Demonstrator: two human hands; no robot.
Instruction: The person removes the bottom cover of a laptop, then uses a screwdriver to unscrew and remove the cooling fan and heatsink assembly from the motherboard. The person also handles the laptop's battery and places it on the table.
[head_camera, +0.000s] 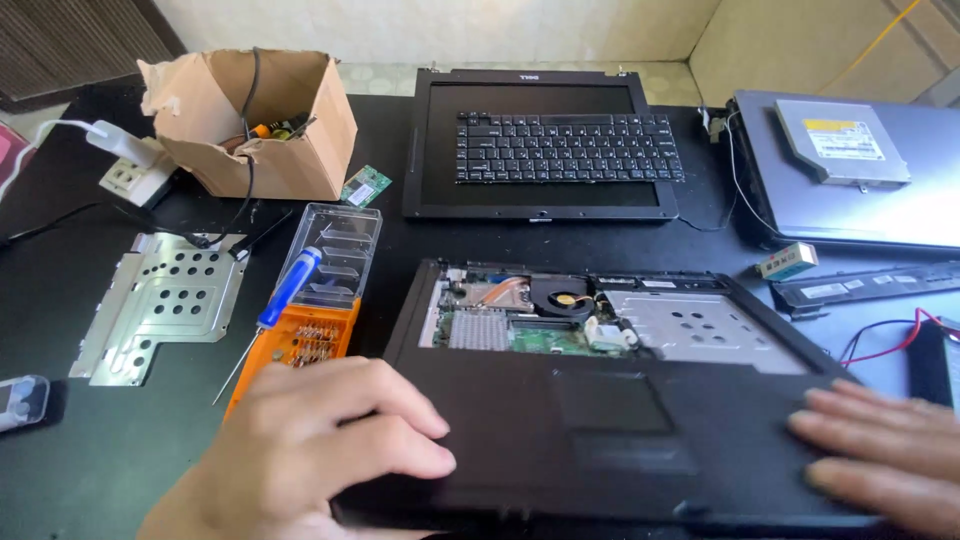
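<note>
An opened black laptop base (620, 440) lies in front of me, its keyboard removed so the circuit board, copper heat pipe and fan (565, 296) show. My left hand (310, 450) rests on the base's near left corner, fingers curled over the palm rest. At the near right corner my right hand (885, 455) lies flat on the palm rest. Neither hand holds a tool.
A detached keyboard (570, 146) lies on a black screen panel (540, 205) behind. Left: blue-handled screwdriver (285, 290) on an orange bit case (320, 320), perforated metal plate (165, 300), cardboard box (255, 120), power strip (130, 170). Right: grey laptop (860, 210) with optical drive (840, 140), red wires (890, 340).
</note>
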